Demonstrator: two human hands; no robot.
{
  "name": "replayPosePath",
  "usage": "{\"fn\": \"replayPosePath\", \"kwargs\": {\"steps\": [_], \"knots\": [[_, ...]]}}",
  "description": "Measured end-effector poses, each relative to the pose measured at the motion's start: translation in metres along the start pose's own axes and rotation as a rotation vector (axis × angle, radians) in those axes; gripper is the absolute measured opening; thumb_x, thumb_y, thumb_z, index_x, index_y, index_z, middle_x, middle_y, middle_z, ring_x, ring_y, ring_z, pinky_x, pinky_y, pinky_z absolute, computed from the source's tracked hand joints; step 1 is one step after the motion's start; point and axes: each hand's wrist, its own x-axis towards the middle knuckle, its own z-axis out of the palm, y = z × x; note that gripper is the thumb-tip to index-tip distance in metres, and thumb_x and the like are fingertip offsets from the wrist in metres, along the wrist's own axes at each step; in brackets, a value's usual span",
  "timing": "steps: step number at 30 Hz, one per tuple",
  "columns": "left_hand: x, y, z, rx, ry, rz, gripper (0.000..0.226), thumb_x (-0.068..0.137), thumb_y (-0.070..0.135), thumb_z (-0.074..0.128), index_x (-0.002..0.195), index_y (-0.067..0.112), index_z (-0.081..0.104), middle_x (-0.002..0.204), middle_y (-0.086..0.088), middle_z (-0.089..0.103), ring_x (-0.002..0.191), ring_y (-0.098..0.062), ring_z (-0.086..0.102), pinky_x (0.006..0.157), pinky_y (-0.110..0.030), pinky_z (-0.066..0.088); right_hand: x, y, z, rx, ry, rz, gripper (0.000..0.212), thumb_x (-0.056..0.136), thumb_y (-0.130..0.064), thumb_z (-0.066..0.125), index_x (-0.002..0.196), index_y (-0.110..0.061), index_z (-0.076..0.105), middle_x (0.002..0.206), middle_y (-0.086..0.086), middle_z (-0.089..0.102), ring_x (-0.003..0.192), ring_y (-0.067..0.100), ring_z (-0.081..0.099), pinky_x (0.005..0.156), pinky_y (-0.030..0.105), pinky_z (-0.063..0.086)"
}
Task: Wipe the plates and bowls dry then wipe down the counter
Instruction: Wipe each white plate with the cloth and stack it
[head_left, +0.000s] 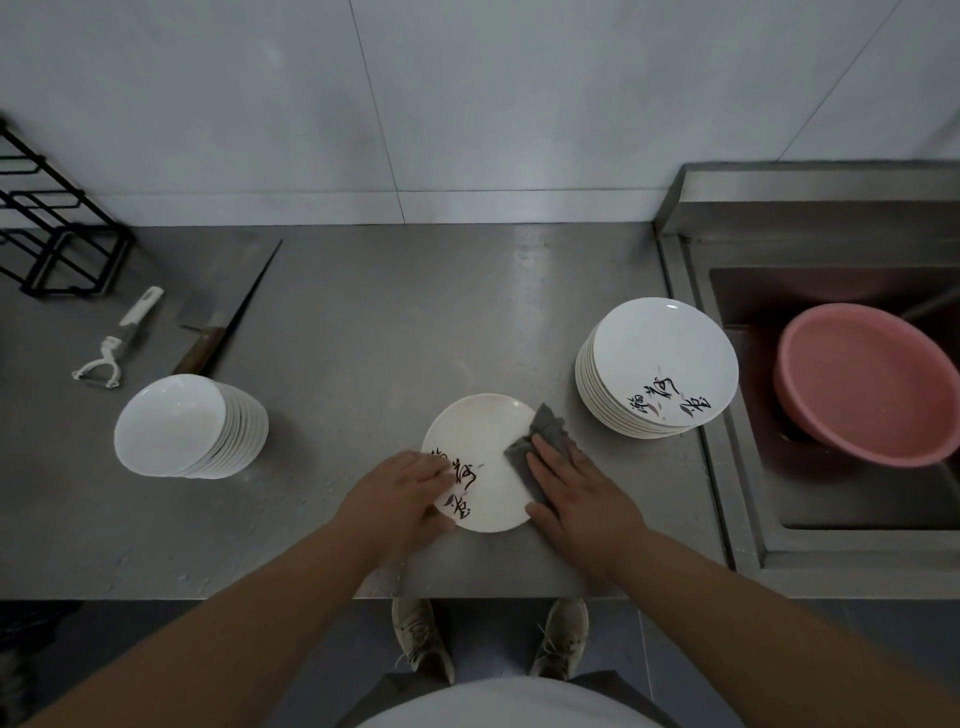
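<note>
A white plate (480, 441) with dark painted markings lies flat on the steel counter (363, 322) near its front edge. My left hand (400, 493) grips the plate's left rim, thumb under the near edge. My right hand (576, 488) lies flat with straight fingers on a grey cloth (545, 431), pressing it onto the plate's right side. A tall stack of the same marked plates (657, 364) stands to the right. To the left, a stack of plain white bowls (187, 426) leans over.
A sink (841, 499) at the right holds a pink basin (872, 384). A white peeler (117, 343) and a cleaver with a wooden handle (218, 332) lie at the back left, beside a black wire rack (52, 228). A tiled wall rises behind the counter.
</note>
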Motion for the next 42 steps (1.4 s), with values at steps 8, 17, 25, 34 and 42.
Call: {"fn": "replayPosePath", "kwargs": {"steps": [8,17,25,34,42], "knots": [[-0.013,0.021,0.025,-0.054,0.092,-0.06,0.05,0.08,0.055,0.065,0.11,0.017,0.079,0.115,0.003,0.073,0.1,-0.023,0.064,0.094,-0.035,0.055,-0.034,-0.05,0.023,0.113,-0.128,0.077,0.109,0.081,-0.085,-0.018,0.166,-0.018,-0.007,0.171,0.001,-0.027,0.158,0.032,-0.017,0.128,0.047,-0.005],[-0.007,0.041,0.032,-0.007,-0.004,-0.089,0.042,0.091,0.051,0.053,0.113,0.022,0.075,0.101,0.006,0.065,0.085,-0.02,0.056,0.075,-0.035,0.055,-0.011,-0.03,0.017,0.16,-0.019,0.05,0.083,0.097,-0.062,0.008,0.167,-0.017,0.008,0.172,-0.003,-0.019,0.16,0.034,-0.009,0.129,0.051,0.006],[0.007,0.032,0.019,-0.033,-0.029,-0.241,0.064,0.077,0.075,0.06,0.119,0.029,0.072,0.124,0.006,0.064,0.112,-0.021,0.059,0.101,-0.04,0.04,-0.006,-0.001,0.025,-0.044,0.149,-0.153,0.056,0.106,-0.034,0.035,0.157,-0.012,0.043,0.17,0.012,0.026,0.153,0.032,0.034,0.124,0.05,0.031],[0.001,0.034,0.024,-0.031,-0.054,-0.256,0.062,0.084,0.07,0.055,0.123,0.025,0.072,0.124,0.003,0.065,0.105,-0.023,0.059,0.093,-0.039,0.049,-0.024,-0.035,0.038,0.406,0.331,0.023,0.029,0.1,-0.023,0.053,0.122,-0.018,0.072,0.136,0.002,0.066,0.122,0.025,0.061,0.108,0.039,0.05],[0.012,0.047,-0.008,-0.053,-0.023,-0.561,0.074,0.082,0.079,0.044,0.137,0.03,0.058,0.148,0.001,0.046,0.133,-0.025,0.042,0.107,-0.045,0.029,-0.02,-0.028,-0.032,0.638,0.145,0.389,0.011,0.104,-0.031,0.054,0.111,-0.031,0.063,0.1,-0.008,0.068,0.095,0.016,0.064,0.081,0.028,0.047]]}}
